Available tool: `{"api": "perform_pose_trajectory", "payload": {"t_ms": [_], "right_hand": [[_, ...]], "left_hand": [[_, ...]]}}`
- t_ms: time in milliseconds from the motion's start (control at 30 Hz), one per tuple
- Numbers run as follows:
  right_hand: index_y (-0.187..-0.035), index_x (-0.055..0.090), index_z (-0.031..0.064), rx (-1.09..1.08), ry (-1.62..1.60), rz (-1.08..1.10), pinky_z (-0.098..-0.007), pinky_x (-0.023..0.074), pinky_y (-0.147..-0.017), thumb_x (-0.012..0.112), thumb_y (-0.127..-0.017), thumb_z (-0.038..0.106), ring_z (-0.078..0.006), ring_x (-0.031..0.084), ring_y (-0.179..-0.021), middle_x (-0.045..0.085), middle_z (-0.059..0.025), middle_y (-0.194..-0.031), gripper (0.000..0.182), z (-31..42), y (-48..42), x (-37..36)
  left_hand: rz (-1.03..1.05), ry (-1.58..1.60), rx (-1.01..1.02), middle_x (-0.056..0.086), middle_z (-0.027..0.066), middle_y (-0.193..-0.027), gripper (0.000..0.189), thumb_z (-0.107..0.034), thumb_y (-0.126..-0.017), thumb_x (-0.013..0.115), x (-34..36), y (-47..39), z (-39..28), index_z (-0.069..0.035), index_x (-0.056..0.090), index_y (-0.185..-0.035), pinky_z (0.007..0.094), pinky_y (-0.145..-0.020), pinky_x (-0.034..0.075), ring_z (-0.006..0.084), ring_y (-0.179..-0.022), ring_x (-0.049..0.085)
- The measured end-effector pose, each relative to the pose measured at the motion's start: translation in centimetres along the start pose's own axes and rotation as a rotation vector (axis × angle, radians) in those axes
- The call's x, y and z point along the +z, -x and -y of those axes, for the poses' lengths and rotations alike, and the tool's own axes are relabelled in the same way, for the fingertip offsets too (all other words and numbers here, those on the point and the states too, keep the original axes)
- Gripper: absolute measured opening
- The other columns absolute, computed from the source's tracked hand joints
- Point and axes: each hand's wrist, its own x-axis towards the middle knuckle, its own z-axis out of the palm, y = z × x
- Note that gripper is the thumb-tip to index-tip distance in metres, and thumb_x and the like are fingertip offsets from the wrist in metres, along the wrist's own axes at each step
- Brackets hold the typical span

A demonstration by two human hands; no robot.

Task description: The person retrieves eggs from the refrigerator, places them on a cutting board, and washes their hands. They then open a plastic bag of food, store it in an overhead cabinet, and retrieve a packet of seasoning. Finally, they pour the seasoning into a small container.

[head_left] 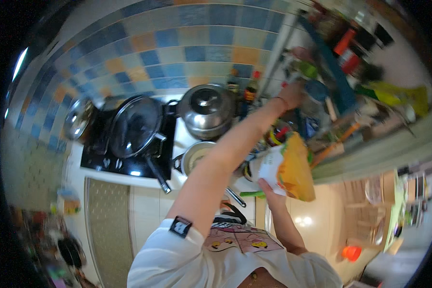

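Observation:
My right hand (273, 194) grips the lower side of a yellow and white plastic food package (297, 169), its thumb on the white part. My left arm reaches up and across to a crowded shelf, where my left hand (293, 95) is among blurred items, close to a blue round object (316, 90) and a green item (307, 69). Whether its fingers hold anything is not visible. Beneath the forearm stands a pot with a light interior (198, 154), partly covered by the arm.
A lidded dark pan (136, 126) sits on the black glass hob (100, 163). Beside it stands a lidded steel pot (207, 115). Bottles, one red-capped (251, 88), stand by the tiled wall. A blue shelf edge (331, 68) runs at upper right.

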Motion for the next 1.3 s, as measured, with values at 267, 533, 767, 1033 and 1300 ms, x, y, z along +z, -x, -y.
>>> {"api": "perform_pose_trajectory", "payload": {"t_ms": [267, 533, 767, 1033, 1300], "right_hand": [[-0.119, 0.045, -0.0021, -0.066, -0.147, -0.067, -0.033, 0.0395, -0.09, 0.063, -0.075, 0.003, -0.022, 0.05, -0.104, 0.05, -0.0118, -0.117, 0.048, 0.9, 1.4, 1.0], [-0.128, 0.035, 0.0009, -0.144, -0.117, 0.236, -0.0355, 0.0383, -0.093, 0.061, -0.078, 0.002, -0.0231, 0.045, -0.111, 0.043, -0.0117, -0.125, 0.056, 2.0, 5.7, 8.2], [-0.123, 0.041, -0.0009, -0.373, 0.145, 0.762, -0.0347, 0.0361, -0.093, 0.063, -0.078, 0.012, -0.0246, 0.047, -0.107, 0.047, -0.0135, -0.12, 0.052, -0.3, 13.9, 23.8], [-0.104, 0.058, 0.0055, -0.05, 0.445, 1.133, -0.0302, 0.0419, -0.084, 0.074, -0.069, 0.032, -0.0149, 0.053, -0.097, 0.06, -0.0044, -0.101, 0.047, -5.1, 25.7, 43.0], [-0.107, 0.057, 0.0034, -0.105, 0.714, 1.371, -0.0291, 0.0427, -0.083, 0.069, -0.075, 0.024, -0.018, 0.055, -0.095, 0.059, -0.0076, -0.103, 0.04, -5.6, 31.7, 54.9]], "left_hand": [[-0.147, 0.202, 0.073, 0.059, 0.0183, -0.087, 0.024, -0.019, -0.085, 0.055, -5.3, 3.2, -2.3, -0.001, 0.054, -0.101, 0.0398, -0.071, 0.045, 0.0313, -0.083, 0.057], [-0.545, 0.022, 0.12, 0.055, 0.014, -0.087, 0.024, -0.019, -0.083, 0.057, -23.9, 27.5, -4.6, -0.002, 0.052, -0.099, 0.0315, -0.068, 0.043, 0.0267, -0.079, 0.054], [-1.036, -0.122, -0.429, 0.051, 0.0047, -0.083, 0.021, -0.013, -0.084, 0.056, -30.2, 63.2, -3.1, -0.003, 0.052, -0.102, 0.0238, -0.067, 0.041, 0.011, -0.075, 0.048], [-1.554, -0.106, -0.949, 0.048, -0.0003, -0.083, 0.021, -0.013, -0.086, 0.054, -27.8, 95.7, -1.4, -0.003, 0.051, -0.104, 0.0206, -0.069, 0.037, 0.009, -0.076, 0.043], [-1.83, -0.207, -0.998, 0.042, -0.0022, -0.075, 0.019, -0.016, -0.086, 0.055, -26.6, 110.4, 4.8, -0.004, 0.051, -0.1, 0.0226, -0.06, 0.033, 0.0088, -0.065, 0.035]]}}
